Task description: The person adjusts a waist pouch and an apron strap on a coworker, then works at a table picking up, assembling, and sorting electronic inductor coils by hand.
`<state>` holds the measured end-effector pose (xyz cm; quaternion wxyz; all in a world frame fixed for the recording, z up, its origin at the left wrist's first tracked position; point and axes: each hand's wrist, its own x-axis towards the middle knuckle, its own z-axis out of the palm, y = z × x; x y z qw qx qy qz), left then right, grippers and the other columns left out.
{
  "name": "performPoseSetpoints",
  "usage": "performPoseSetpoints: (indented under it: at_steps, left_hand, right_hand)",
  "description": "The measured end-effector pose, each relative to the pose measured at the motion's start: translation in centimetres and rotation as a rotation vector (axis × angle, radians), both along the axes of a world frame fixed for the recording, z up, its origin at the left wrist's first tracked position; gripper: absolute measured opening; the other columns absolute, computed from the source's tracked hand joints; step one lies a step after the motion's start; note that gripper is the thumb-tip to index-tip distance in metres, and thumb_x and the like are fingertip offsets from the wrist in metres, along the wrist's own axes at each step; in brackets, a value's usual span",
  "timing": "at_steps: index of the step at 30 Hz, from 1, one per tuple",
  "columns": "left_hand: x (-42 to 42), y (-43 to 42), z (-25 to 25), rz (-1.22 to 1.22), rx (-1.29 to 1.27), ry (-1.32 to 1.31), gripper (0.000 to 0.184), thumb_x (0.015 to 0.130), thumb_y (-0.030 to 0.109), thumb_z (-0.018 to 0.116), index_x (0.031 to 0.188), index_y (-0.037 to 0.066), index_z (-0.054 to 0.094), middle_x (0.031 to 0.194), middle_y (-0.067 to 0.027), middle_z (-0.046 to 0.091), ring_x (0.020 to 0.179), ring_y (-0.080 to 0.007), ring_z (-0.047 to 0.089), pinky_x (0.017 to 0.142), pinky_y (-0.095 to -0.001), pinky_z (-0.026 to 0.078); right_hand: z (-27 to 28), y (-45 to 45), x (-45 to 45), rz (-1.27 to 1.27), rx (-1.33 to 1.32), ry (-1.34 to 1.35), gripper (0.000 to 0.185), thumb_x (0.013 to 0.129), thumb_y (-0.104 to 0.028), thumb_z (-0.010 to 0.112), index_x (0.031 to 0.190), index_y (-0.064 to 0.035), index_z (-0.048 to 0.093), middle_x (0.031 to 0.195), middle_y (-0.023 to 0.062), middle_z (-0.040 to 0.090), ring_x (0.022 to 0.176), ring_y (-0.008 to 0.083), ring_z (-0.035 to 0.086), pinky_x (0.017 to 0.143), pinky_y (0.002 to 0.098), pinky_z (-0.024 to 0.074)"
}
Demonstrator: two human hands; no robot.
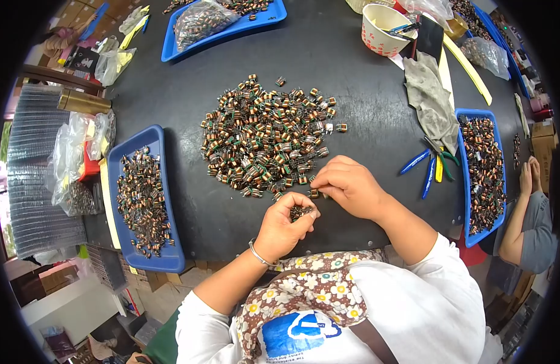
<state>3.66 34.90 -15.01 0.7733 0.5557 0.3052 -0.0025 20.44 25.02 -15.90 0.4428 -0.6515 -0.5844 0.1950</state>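
Observation:
A large heap of small copper-wound coils [255, 136] with dark and green parts lies on the black table. My left hand [283, 225] is curled around several coils [299, 212], which show between its thumb and fingers near the heap's front edge. Just right of it, my right hand [351, 187] has its fingers pinched together at the heap's near right edge. A single coil [314, 193] shows right at those fingertips; whether it is gripped or only touched is hard to make out.
Blue trays of coils stand at the left [178, 242], right [502, 212] and back [169, 48]. Pliers and cutters [429, 170] lie beside a grey cloth [430, 100]. A patterned paper tub [380, 33] holds tools. A co-worker's arm [517, 227] is at the far right.

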Motion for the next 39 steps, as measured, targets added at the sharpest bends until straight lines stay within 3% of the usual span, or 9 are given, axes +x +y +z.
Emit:
performPoseSetpoints:
  at_steps: [7, 10, 19, 22, 24, 27, 33, 35, 39]
  left_hand:
    - [-0.9, 0.5, -0.7, 0.028, -0.154, -0.119, 0.011, 0.083, 0.005, 0.058, 0.092, 0.005, 0.052, 0.081, -0.0068, 0.059, 0.067, -0.0121, 0.058, 0.051, -0.0210, 0.046]
    - [-1.0, 0.9, -0.1, -0.006, -0.436, -0.126, 0.011, 0.086, 0.013, 0.054, 0.092, 0.004, 0.052, 0.078, -0.0079, 0.059, 0.068, -0.0162, 0.060, 0.051, -0.0238, 0.048]
    - [-1.4, 1.2, -0.1, -0.071, -0.526, -0.087, 0.016, 0.088, 0.018, 0.055, 0.077, 0.007, 0.051, 0.078, -0.0064, 0.058, 0.056, -0.0116, 0.055, 0.041, -0.0177, 0.038]
    - [-1.5, 1.3, 0.0, -0.006, -0.520, -0.079, 0.011, 0.087, 0.015, 0.057, 0.092, 0.008, 0.051, 0.077, -0.0048, 0.058, 0.056, -0.0105, 0.055, 0.039, -0.0176, 0.037]
    - [-1.5, 1.6, 0.1, 0.004, -0.544, -0.117, 0.024, 0.086, 0.014, 0.058, 0.106, 0.008, 0.047, 0.081, -0.0048, 0.059, 0.062, -0.0111, 0.058, 0.040, -0.0186, 0.040]
    - [-1.1, 1.5, 1.2, -0.009, -0.515, -0.055, 0.022, 0.086, 0.013, 0.058, 0.105, 0.008, 0.048, 0.084, -0.0047, 0.059, 0.067, -0.0125, 0.061, 0.042, -0.0204, 0.044]
    - [-1.5, 1.8, 0.4, -0.037, -0.529, -0.056, 0.017, 0.086, 0.014, 0.059, 0.099, 0.008, 0.051, 0.084, -0.0041, 0.059, 0.069, -0.0131, 0.062, 0.044, -0.0206, 0.046]
    - [-1.7, 1.9, 0.4, -0.068, -0.559, -0.088, 0.016, 0.085, 0.016, 0.060, 0.096, 0.007, 0.052, 0.081, -0.0039, 0.060, 0.068, -0.0131, 0.062, 0.044, -0.0209, 0.046]
    - [-2.1, 2.1, 0.3, -0.077, -0.573, -0.110, 0.014, 0.085, 0.017, 0.059, 0.094, 0.007, 0.055, 0.079, -0.0039, 0.060, 0.068, -0.0132, 0.062, 0.044, -0.0212, 0.045]
  right_hand:
    - [0.2, 0.4, -0.2, -0.054, -0.020, -0.107, 0.021, 0.067, -0.002, 0.068, 0.088, -0.0077, 0.063, 0.088, 0.0048, 0.063, 0.083, 0.0246, 0.058, 0.075, 0.0347, 0.0471]
    - [0.6, 0.8, -0.2, -0.054, -0.003, -0.113, 0.023, 0.067, -0.001, 0.067, 0.089, -0.0078, 0.064, 0.088, 0.0048, 0.064, 0.083, 0.0244, 0.058, 0.074, 0.0338, 0.0471]
    - [1.2, 1.4, -0.9, -0.132, 0.046, -0.110, 0.017, 0.069, 0.001, 0.065, 0.084, -0.0073, 0.064, 0.082, 0.0058, 0.063, 0.078, 0.0245, 0.058, 0.070, 0.0331, 0.0473]
    - [2.3, 0.8, -1.2, -0.101, 0.048, 0.052, 0.013, 0.072, 0.002, 0.064, 0.083, -0.0044, 0.064, 0.081, 0.0079, 0.064, 0.076, 0.0232, 0.060, 0.066, 0.0315, 0.0476]
    - [2.6, 0.4, -1.4, -0.039, -0.025, 0.241, 0.010, 0.073, 0.002, 0.064, 0.083, -0.0020, 0.064, 0.080, 0.0097, 0.064, 0.074, 0.0206, 0.061, 0.063, 0.0295, 0.0477]
    - [3.3, 0.3, -2.2, 0.086, -0.055, 0.254, 0.012, 0.072, 0.001, 0.065, 0.083, -0.0024, 0.065, 0.082, 0.0094, 0.063, 0.073, 0.0204, 0.061, 0.063, 0.0286, 0.0477]
    - [3.3, 0.3, -2.2, 0.002, -0.047, 0.193, 0.015, 0.070, -0.001, 0.069, 0.084, -0.0048, 0.066, 0.080, 0.0055, 0.058, 0.069, 0.0170, 0.057, 0.060, 0.0260, 0.0455]
    - [4.8, 0.3, -1.9, -0.100, -0.236, 0.066, 0.017, 0.067, -0.005, 0.071, 0.083, -0.0053, 0.064, 0.080, 0.0054, 0.057, 0.070, 0.0187, 0.058, 0.060, 0.0287, 0.0462]
    - [3.8, 0.1, -2.0, -0.071, -0.222, -0.254, 0.020, 0.065, -0.006, 0.072, 0.082, -0.0056, 0.062, 0.080, 0.0063, 0.055, 0.068, 0.0226, 0.059, 0.061, 0.0323, 0.0470]
